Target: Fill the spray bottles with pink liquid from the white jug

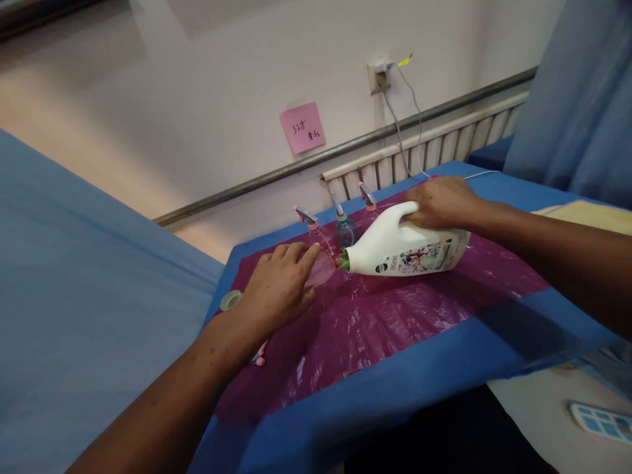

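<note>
From my remote feed, the pale wall takes up the most room, with a blue curtain hanging down the left side. Below them I have the table, its blue cover showing around a glossy purple plastic sheet. Another blue curtain fills the upper right, and a white radiator runs along the wall behind the table.

Over the sheet I see the white jug, tipped onto its side so that its green mouth points left. My right hand has it by the handle, fingers curled closely around the grip. My left hand is palm-down to the left of it, the fingers and thumb set around a clear pink bottle; its far fingertips are partly hidden from me. That bottle's reddish neck faces the jug's mouth, close against it; I cannot tell whether the two touch.

A yellow cloth lies at the right of the table, and a pink note with handwriting is on the wall. Just behind the jug and pink bottle stand three spray bottles, the middle one teal. Smaller yet, a pale green tape roll sits left of my left hand, and a pink-and-grey piece shows beside that wrist.
</note>
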`<state>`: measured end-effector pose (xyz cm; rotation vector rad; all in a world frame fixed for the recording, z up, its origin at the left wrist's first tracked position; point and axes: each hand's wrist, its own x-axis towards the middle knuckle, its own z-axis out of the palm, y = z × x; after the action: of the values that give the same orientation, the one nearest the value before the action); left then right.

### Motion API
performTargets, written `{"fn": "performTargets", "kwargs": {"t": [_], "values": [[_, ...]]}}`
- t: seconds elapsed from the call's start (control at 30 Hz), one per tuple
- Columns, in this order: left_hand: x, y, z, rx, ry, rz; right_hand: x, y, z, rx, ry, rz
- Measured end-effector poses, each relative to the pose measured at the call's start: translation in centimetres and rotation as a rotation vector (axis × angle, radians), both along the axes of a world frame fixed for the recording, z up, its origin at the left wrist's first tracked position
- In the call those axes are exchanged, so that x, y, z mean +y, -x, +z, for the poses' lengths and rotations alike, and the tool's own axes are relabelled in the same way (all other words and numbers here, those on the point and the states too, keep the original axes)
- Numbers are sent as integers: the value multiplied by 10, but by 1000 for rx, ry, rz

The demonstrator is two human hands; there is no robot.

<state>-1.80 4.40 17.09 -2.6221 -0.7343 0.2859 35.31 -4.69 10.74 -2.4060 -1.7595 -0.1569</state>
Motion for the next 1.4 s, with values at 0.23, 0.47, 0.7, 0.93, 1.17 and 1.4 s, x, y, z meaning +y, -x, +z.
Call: {"fn": "performTargets", "kwargs": {"t": [0.23, 0.47, 0.7, 0.93, 1.17, 1.4], "values": [[1, -3, 4, 25, -13, -11, 2, -3, -1, -39, 17, -2], [2, -8, 9, 22, 4, -26, -1, -3, 0, -3, -5, -11], [3, -12, 13, 28, 19, -27, 0, -1, 5, -25, 6, -6], [2, -14, 15, 58, -18, -33, 1, -1, 5, 16, 13, -24], [1, -18, 18, 97, -40, -30, 1, -4, 3, 12, 1, -10], [2, -20, 19, 79, -59, -51, 1, -6, 1, 8, -19, -4]]}}
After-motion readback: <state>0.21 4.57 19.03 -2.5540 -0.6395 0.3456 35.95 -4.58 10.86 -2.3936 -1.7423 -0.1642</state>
